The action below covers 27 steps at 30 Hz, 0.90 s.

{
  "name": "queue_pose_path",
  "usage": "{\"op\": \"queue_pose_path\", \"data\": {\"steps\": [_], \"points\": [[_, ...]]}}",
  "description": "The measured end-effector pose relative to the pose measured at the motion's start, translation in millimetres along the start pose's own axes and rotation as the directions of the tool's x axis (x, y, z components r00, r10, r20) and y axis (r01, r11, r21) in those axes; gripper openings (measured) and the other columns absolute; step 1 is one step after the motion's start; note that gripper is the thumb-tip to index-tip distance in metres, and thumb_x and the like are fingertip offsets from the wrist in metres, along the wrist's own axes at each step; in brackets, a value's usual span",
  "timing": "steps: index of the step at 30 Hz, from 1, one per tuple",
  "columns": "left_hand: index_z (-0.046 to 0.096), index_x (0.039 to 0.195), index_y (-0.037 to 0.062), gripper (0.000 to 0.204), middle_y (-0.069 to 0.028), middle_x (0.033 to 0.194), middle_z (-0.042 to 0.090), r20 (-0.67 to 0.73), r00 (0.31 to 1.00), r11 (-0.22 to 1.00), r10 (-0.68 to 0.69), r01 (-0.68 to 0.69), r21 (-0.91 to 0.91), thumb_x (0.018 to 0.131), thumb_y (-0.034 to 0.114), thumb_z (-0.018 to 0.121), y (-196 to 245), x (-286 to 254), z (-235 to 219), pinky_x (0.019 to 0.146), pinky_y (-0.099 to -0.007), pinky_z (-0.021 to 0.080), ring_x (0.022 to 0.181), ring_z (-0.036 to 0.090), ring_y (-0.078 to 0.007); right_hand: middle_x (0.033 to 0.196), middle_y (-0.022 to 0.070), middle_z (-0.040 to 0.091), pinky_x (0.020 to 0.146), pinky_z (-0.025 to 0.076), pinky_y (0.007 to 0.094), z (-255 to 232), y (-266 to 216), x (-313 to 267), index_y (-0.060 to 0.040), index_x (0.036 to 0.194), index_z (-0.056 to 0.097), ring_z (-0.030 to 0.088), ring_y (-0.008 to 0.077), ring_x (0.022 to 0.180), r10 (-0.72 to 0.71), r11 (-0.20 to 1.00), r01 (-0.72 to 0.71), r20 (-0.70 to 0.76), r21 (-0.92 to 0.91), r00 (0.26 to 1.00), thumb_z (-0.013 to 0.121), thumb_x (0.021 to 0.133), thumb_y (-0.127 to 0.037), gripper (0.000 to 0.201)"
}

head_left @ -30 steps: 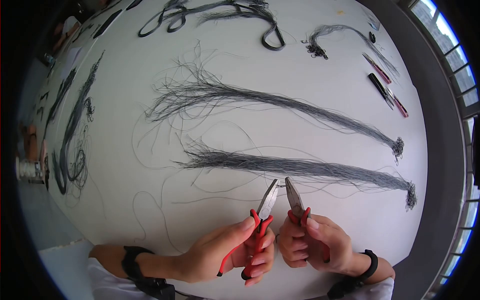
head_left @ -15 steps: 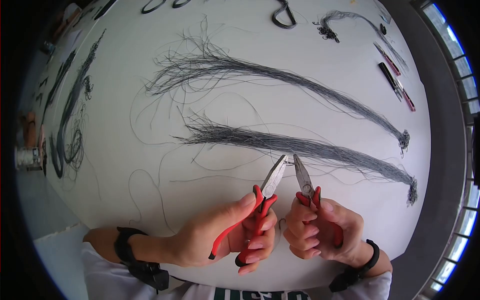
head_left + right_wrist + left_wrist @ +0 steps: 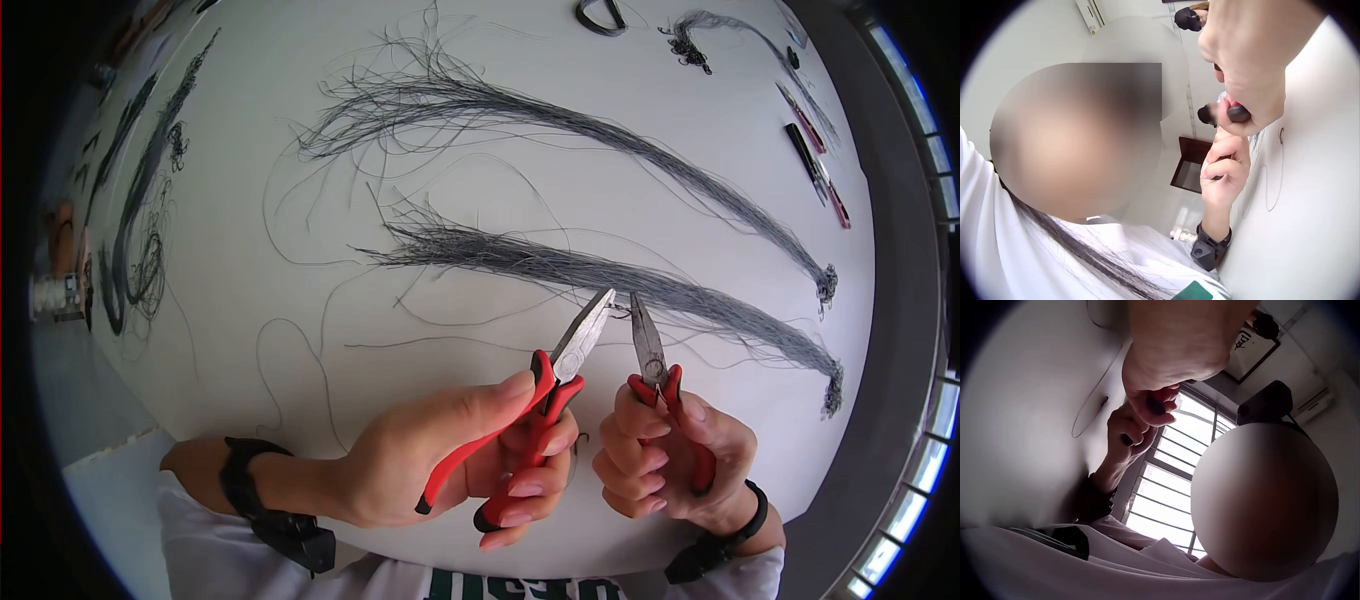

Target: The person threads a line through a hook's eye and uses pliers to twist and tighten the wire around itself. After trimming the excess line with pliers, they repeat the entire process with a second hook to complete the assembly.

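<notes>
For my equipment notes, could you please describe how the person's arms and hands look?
The left hand and right hand wear no gloves. Each arm has a black strap at the wrist, with a dark box-shaped device. White sleeves end above the straps.

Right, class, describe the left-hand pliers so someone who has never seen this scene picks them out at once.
Start at the white table and go to its near side, where the left hand grips the left pliers. Their red handles spread wide, both black ends showing, while the right hand hides much of the handles of the right pliers.
</notes>
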<state>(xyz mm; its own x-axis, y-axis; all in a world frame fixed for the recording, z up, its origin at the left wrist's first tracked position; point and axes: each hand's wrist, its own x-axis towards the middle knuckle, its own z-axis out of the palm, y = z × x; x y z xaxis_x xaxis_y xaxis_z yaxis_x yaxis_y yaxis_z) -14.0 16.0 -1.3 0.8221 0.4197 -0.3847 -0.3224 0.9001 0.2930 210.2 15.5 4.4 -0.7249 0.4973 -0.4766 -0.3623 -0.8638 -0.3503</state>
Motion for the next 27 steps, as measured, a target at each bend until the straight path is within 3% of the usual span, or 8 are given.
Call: {"op": "queue_pose_path", "data": {"steps": [19, 23, 25, 27], "points": [[0.041, 0.087, 0.0069, 0.053, -0.0062, 0.072, 0.043, 0.031, 0.999, 0.999, -0.025, 0.026, -0.044, 0.091, 0.06, 0.037, 4.7, 0.4, -10.4, 0.053, -0.0354, 0.043, 0.063, 0.044, -0.0188, 0.065, 0.0017, 0.032, 0.045, 0.025, 0.0263, -2.3, -1.0, 0.0, -0.0081, 0.075, 0.032, 0.032, 0.0133, 0.054, -0.043, 0.998, 0.042, 0.004, 0.039, 0.999, 0.049, 0.09, -0.044, 0.042], [0.041, 0.088, 0.0055, 0.06, -0.0057, 0.075, 0.043, 0.068, 0.997, 0.989, -0.039, 0.029, 0.143, 0.088, 0.065, 0.039, 6.0, -1.8, -2.5, 0.057, -0.0351, 0.045, 0.066, 0.044, -0.0169, 0.067, 0.0017, 0.033, 0.047, 0.028, 0.0265, 1.9, -0.3, -3.4, -0.0075, 0.077, 0.034, 0.033, 0.014, 0.056, -0.191, 0.97, 0.198, 0.059, -0.139, 0.98, 0.049, 0.091, -0.04, 0.038], [0.041, 0.089, 0.0047, 0.06, -0.0062, 0.075, 0.044, 0.147, 0.98, 0.969, 0.133, -0.16, 0.188, 0.089, 0.065, 0.039, -0.7, -2.1, -2.6, 0.059, -0.0356, 0.046, 0.067, 0.044, -0.0163, 0.069, 0.0018, 0.033, 0.05, 0.029, 0.0262, 2.1, -0.2, -4.9, -0.0078, 0.079, 0.034, 0.034, 0.0142, 0.058, -0.201, 0.969, 0.202, 0.025, -0.14, 0.979, 0.048, 0.092, -0.038, 0.036], [0.041, 0.09, 0.0039, 0.059, -0.0069, 0.077, 0.045, 0.151, 0.977, 0.929, 0.148, -0.19, 0.318, 0.089, 0.063, 0.041, 1.1, -4.3, -0.7, 0.061, -0.0362, 0.047, 0.068, 0.046, -0.0169, 0.07, 0.0017, 0.034, 0.051, 0.03, 0.026, 1.2, 2.0, -4.9, -0.0066, 0.082, 0.036, 0.034, 0.0135, 0.06, -0.239, 0.957, 0.244, 0.054, -0.156, 0.97, 0.048, 0.093, -0.035, 0.033]]}}
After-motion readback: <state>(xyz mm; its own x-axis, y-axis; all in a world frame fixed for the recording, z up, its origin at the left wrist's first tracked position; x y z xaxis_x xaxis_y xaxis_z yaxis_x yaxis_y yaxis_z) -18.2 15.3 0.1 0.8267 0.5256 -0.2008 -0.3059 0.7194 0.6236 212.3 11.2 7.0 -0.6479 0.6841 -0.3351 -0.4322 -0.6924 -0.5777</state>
